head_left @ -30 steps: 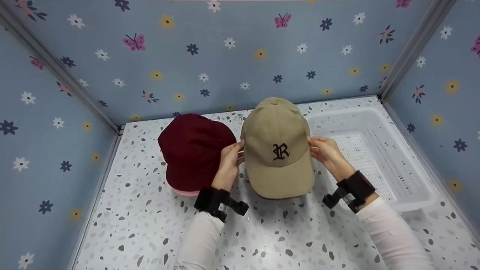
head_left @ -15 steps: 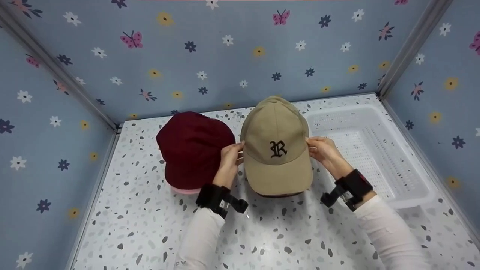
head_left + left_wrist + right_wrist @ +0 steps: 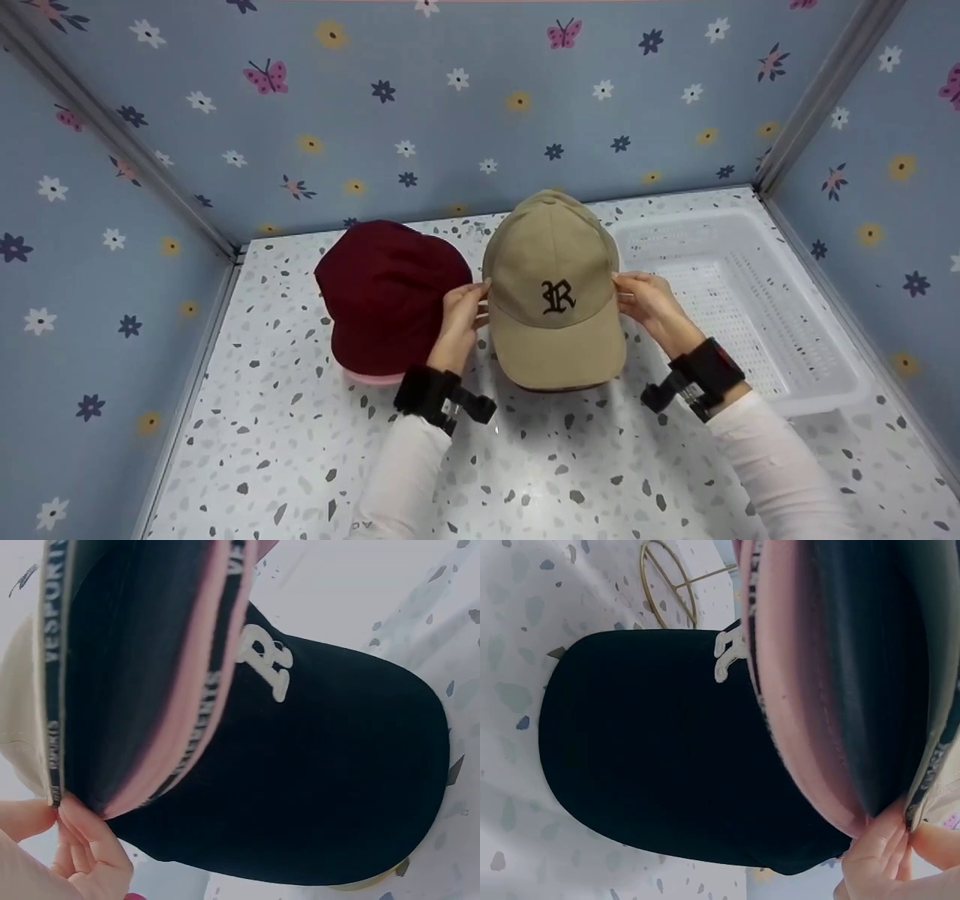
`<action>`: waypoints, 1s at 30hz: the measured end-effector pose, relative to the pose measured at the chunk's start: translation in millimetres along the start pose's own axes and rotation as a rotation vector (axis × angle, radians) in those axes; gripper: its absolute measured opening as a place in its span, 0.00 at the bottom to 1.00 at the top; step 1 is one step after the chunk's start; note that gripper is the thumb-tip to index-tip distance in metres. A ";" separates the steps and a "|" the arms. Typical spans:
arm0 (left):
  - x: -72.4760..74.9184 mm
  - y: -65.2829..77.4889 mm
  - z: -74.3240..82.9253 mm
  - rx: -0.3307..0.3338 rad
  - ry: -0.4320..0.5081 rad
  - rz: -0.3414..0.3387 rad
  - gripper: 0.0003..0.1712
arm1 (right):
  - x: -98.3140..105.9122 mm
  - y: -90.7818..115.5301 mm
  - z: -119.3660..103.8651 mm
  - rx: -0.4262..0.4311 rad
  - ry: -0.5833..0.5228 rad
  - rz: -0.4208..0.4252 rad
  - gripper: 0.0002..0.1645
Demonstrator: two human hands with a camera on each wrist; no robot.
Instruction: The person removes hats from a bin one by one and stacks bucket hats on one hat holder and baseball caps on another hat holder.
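Observation:
A khaki baseball cap with a black letter R faces the front in the head view. My left hand pinches its left lower edge between thumb and fingers. On the opposite side, my right hand pinches the right edge the same way. Both wrist views look up under the khaki cap, at its taped inner edge, a dark inside and a pink lettered band. Below that sits a black cap with a white R, mostly hidden from the head view.
A maroon cap stands just left of my left hand, with a pink brim under it. To the right lies a white plastic basket. Part of a gold wire stand shows on the speckled table. Patterned walls enclose the table.

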State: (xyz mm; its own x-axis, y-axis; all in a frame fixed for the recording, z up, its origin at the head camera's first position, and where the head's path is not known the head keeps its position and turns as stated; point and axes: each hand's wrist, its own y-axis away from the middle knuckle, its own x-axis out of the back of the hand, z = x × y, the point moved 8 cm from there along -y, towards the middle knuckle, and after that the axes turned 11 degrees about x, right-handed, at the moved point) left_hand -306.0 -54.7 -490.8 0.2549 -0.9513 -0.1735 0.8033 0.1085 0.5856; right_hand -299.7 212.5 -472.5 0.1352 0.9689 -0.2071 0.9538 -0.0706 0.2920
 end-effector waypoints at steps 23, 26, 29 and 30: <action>9.0 86.2 33.4 -0.810 -0.710 0.355 0.08 | -1.3 35.9 -30.7 0.470 0.757 -0.045 0.21; 6.0 102.7 29.5 -0.965 -0.810 0.420 0.08 | 0.3 51.2 -34.0 0.570 0.895 0.002 0.21; 4.8 118.1 22.7 -1.119 -0.894 0.497 0.09 | 1.3 67.2 -35.5 0.684 1.000 0.059 0.21; 4.6 122.5 19.6 -1.167 -0.918 0.520 0.10 | 1.0 72.6 -35.8 0.733 1.032 0.074 0.20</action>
State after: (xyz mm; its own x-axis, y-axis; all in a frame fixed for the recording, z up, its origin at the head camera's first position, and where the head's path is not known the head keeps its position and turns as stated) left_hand -216.9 -51.5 -404.3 0.5723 -0.5368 0.6199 0.8019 0.2079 -0.5602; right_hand -239.9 216.8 -418.1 0.2375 0.6678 0.7054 0.9221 0.0734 -0.3799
